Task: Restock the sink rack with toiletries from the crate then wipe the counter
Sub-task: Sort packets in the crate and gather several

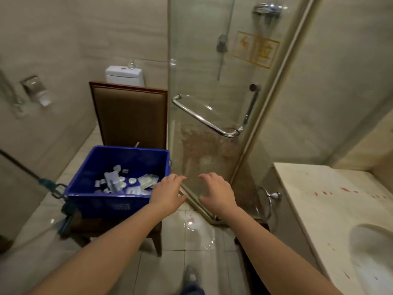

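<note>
Lower left of frame: blue crate (106,201) on a chair, loose sachets (127,182) inside; probably light, crinkly, slippery, best pinched singly by the edges. Centre: left hand (168,193) over crate's right rim, right hand (217,193) beside it, both spread, empty.

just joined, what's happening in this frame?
A person stands in a bathroom with both arms stretched forward. The left hand hovers at the near right corner of a blue crate that sits on a chair and holds small packaged toiletries. The right hand is open in the air beside it, holding nothing. The counter at the right shows red smears and is not yet wiped.
</note>
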### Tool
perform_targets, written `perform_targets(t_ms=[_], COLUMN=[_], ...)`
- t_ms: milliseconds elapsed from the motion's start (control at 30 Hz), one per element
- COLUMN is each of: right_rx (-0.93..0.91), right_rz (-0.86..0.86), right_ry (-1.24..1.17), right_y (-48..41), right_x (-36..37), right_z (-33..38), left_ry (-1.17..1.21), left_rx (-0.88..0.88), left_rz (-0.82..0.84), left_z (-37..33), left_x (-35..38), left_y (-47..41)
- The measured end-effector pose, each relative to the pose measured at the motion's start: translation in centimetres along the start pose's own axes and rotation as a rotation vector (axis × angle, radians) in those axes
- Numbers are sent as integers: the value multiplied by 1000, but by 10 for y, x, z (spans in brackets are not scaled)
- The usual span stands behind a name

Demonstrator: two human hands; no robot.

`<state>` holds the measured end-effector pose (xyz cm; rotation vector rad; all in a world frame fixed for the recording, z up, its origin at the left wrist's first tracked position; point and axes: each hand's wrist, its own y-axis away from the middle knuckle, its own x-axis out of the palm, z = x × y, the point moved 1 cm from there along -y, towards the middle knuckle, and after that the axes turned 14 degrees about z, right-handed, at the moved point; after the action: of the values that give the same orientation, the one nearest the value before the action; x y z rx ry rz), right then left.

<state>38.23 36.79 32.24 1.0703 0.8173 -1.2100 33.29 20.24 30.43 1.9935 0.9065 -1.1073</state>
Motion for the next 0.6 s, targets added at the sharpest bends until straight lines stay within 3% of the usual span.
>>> perform_targets(t_ms=[600], right_rx=[-208], right_rz=[186], right_ry=[9], right_y=[-223], right_x=[12], right_z=[77], left_ry=[64], left_rx=[-317], left_rz=[18], left_z=[162], left_x=[-63], left_y=[-99])
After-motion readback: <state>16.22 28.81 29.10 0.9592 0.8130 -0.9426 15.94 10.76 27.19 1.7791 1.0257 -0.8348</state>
